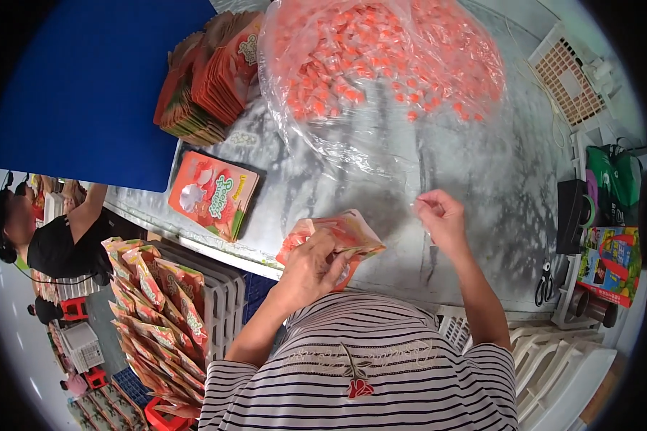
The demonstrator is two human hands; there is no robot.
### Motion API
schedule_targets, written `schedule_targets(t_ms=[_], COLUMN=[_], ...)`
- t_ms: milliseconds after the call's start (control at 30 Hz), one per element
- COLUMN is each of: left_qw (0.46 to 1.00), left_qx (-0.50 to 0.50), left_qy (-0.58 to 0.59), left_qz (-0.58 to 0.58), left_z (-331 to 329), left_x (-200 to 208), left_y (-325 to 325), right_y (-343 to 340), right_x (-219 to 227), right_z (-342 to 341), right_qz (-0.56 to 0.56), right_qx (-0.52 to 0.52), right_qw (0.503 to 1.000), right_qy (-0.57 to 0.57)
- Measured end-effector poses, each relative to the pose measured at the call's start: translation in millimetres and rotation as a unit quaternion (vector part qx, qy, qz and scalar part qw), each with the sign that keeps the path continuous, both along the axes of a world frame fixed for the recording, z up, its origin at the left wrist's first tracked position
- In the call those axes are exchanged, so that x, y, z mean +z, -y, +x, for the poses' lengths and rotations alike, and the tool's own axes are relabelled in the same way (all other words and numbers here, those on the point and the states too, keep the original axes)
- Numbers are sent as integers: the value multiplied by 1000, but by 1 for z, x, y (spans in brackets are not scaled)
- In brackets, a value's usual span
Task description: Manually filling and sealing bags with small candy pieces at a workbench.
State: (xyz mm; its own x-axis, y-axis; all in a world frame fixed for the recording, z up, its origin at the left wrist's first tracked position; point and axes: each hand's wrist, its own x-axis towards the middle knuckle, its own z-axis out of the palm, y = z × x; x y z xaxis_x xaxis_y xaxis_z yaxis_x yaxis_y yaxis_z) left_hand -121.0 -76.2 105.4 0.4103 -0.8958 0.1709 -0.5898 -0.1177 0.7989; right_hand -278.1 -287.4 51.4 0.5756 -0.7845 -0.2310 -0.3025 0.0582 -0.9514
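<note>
My left hand [310, 267] grips a red and orange printed pouch [358, 228] at the table's near edge. The pouch's upper side looks spread apart, but its inside cannot be made out. To its right, my right hand [444, 221] is raised over the table with the fingertips pinched together; whatever may be between them is too small to name. A short stack of matching flat pouches [212, 190] lies left of my left hand. Farther off, a heap of small orange-red wrapped pieces [381, 54] rests on a clear plastic sheet or bag [305, 136].
Tall stacks of flat pouches [219, 82] stand far left beside a blue panel [86, 86]. Full-looking pouches [154, 302] fill a grey crate [226, 302] at lower left. Black scissors [545, 286] and a white basket [569, 77] are at right. Another person [57, 237] works at left.
</note>
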Motion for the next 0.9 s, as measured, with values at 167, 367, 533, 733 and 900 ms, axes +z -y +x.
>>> schedule_targets(t_ms=[167, 367, 533, 733, 900], left_qw=[1000, 996, 995, 996, 994], left_qx=[-19, -37, -27, -30, 3], left_qy=[10, -55, -53, -60, -107], left_qz=[-4, 63, 85, 55, 35], left_z=[1, 0, 0, 3, 10], left_x=[1, 0, 1, 3, -4], left_y=[1, -3, -3, -2, -4], right_y=[-35, -49, -56, -73, -79], right_x=[72, 71, 77, 51, 43], right_z=[43, 80, 99, 82, 51], right_qz=[58, -147, -34, -262, -396], right_qx=[157, 297, 184, 212, 254], right_qw=[983, 943, 978, 934, 880], right_qy=[75, 13, 88, 114, 69])
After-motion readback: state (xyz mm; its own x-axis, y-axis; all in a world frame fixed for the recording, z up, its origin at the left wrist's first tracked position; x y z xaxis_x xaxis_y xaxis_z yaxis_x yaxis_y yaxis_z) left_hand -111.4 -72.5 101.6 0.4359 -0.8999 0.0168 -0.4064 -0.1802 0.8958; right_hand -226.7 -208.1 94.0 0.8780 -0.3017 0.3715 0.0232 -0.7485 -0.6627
